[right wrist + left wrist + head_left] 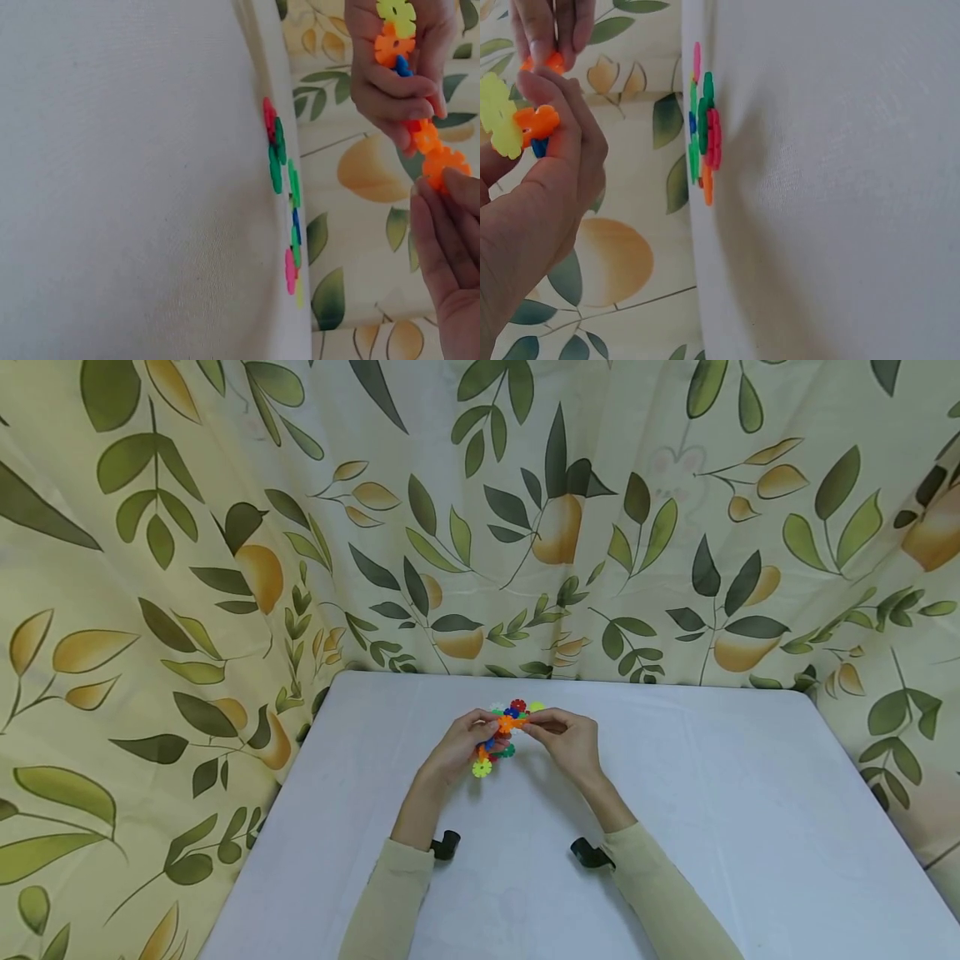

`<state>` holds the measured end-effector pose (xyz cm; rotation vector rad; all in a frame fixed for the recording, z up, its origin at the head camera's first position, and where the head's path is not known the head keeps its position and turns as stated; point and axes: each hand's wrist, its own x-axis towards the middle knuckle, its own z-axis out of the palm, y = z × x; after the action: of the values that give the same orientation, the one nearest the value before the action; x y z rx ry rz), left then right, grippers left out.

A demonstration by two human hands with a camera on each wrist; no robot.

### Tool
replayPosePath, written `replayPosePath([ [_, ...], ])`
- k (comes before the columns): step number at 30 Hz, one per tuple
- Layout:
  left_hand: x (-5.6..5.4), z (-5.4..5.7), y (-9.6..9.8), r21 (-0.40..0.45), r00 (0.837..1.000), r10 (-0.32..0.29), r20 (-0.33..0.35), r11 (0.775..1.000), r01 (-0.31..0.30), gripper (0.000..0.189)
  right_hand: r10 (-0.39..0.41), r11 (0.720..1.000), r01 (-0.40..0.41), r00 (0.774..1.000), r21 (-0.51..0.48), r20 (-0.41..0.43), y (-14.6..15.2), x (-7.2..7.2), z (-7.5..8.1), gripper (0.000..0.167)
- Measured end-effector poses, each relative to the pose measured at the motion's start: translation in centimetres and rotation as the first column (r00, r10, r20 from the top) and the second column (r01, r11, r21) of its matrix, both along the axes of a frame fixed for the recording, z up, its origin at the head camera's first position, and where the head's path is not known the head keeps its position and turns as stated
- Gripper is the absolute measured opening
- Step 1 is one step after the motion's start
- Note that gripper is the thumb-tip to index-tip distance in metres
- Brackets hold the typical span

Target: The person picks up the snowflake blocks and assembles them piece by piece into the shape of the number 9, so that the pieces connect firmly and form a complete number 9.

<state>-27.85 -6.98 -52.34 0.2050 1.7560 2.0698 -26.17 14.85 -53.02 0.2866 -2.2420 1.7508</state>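
Note:
A short chain of notched, flower-shaped plastic discs is in my left hand, above the white table. In the right wrist view its yellow disc, an orange disc and a blue disc show, while the curled fingers hide part of the chain. Thumb and fingers of my right hand pinch another orange disc at the chain's far end. That disc meets a neighbouring orange disc; whether their slots are locked together I cannot tell.
Several loose discs lie on the white table behind and below the hands, among them a green disc, a pink disc and a red disc. A leaf-patterned curtain hangs along the table's back edge.

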Motion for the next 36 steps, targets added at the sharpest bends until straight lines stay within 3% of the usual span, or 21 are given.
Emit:
replayPosePath([
  [8,0.12,0.08,0.22,0.014,0.998,0.067,0.007,0.998,-0.067,0.023,-0.011,0.999,0.015,0.996,0.036,-0.092,-0.23,0.13,-0.21,0.011],
  [17,0.24,-0.03,0.71,0.079,0.995,0.088,0.040,0.993,-0.091,0.027,-0.024,1.000,0.024,0.992,0.000,-0.127,-0.25,0.22,-0.19,0.011],
  [27,0.55,-0.32,0.69,0.171,0.985,0.154,0.078,0.971,-0.166,0.035,-0.060,0.994,0.079,0.973,0.075,-0.221,-0.36,0.42,-0.13,0.012],
  [36,0.53,-0.26,1.05,0.152,0.989,0.145,0.034,0.977,-0.149,0.035,-0.084,0.996,0.092,0.960,0.015,-0.266,-0.44,0.22,-0.79,0.014],
])
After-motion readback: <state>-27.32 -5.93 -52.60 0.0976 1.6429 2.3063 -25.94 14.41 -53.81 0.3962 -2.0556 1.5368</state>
